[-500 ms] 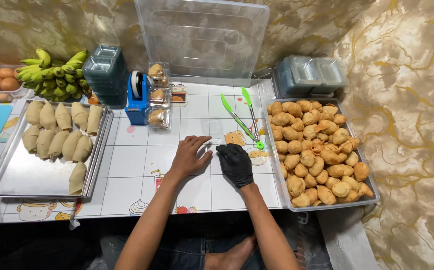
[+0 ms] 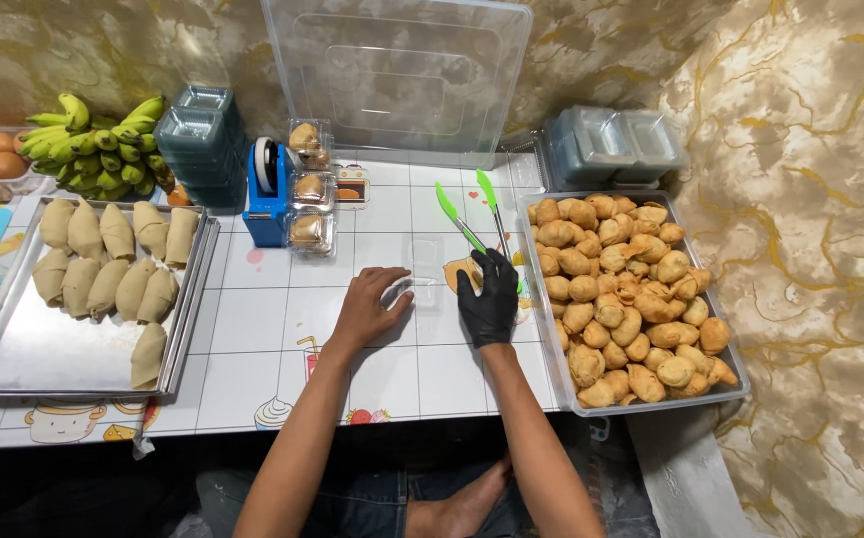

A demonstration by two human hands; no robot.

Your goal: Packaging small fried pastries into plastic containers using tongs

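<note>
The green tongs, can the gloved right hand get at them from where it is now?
Probably yes. The right hand rests on the table just below the green tongs, which lie bare on the tiles beside the tray of fried pastries. Nothing lies between hand and tongs.

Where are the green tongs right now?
The green tongs lie on the table just left of the pastry tub, their tips by the gloved right hand.

The white tiled bench (image 2: 253, 329) carries a metal tray (image 2: 73, 364) at nine o'clock, a clear tub of fried pastries (image 2: 562, 384) at three o'clock, green tongs (image 2: 457, 224), a blue tape dispenser (image 2: 265, 204) and bananas (image 2: 98, 139) at eleven o'clock.
</note>
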